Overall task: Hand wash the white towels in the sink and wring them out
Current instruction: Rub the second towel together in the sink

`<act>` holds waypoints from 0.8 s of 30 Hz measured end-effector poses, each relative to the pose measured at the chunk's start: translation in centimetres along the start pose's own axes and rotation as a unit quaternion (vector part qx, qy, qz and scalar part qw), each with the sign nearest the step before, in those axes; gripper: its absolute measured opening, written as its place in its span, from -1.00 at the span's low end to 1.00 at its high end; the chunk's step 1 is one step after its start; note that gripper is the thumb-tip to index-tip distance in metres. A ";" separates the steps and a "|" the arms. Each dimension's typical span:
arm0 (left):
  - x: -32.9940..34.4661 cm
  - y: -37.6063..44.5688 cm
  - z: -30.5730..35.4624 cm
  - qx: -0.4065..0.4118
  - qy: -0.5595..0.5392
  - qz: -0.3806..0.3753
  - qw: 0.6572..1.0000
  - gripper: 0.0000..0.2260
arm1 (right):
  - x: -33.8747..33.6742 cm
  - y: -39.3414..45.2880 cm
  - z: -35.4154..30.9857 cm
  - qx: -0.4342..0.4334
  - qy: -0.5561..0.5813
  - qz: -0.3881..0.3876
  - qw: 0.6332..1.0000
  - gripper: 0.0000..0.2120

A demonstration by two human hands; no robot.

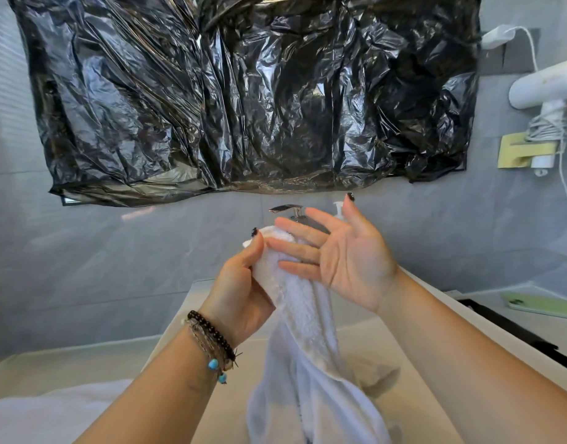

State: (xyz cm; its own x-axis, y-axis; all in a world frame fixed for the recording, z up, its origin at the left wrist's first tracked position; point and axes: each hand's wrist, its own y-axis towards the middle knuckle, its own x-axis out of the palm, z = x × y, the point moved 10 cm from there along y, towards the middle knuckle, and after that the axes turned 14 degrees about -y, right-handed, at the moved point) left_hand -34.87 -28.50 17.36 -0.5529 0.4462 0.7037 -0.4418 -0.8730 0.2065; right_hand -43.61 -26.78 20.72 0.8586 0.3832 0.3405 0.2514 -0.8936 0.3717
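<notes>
A white towel (307, 341) hangs bunched over the beige sink basin (413, 373). My left hand (240, 293) grips its upper end, thumb pressed on the cloth near the top. My right hand (336, 254) is spread flat, palm facing me, its straight fingers lying against the towel's top part. The towel's lower folds drop toward the bottom edge of the view. A chrome faucet (290, 210) shows just behind the fingers.
Black plastic sheeting (250, 91) covers the wall above the sink. More white cloth (51, 411) lies at lower left. A green phone (544, 304) rests on the counter at right, below a white wall-mounted hair dryer (544, 88). A white pump bottle (339, 209) peeks behind my right hand.
</notes>
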 end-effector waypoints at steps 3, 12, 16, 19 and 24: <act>-0.3 0.3 1.0 0.051 0.064 -0.009 0.997 -0.76 | -4.8 -2.4 -2.1 -0.089 -0.145 0.231 0.958 -0.69; -2.0 0.1 4.0 0.190 0.271 0.137 0.934 -0.66 | -2.0 -1.9 8.9 0.109 -0.457 0.064 0.881 -0.57; -4.7 0.1 5.6 0.229 0.318 0.210 0.896 -0.76 | -3.6 -2.3 3.6 0.017 -0.522 0.172 0.835 -0.69; -5.1 0.5 4.5 0.195 0.318 0.176 0.911 -0.79 | -4.9 -2.7 -1.8 -0.046 -0.521 0.269 0.809 -0.78; -0.1 0.6 -3.4 -0.014 0.280 -0.118 0.953 -0.32 | -3.9 -2.5 -9.6 -0.094 -0.416 0.358 0.831 -0.83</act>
State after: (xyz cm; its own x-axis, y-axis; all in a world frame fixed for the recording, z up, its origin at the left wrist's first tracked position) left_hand -37.53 -28.36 15.10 -0.7224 0.6716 0.1648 -0.6155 -0.7330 0.2896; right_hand -51.87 -23.81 26.70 0.7889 -0.5950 -0.1536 -0.4643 -0.7409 0.4852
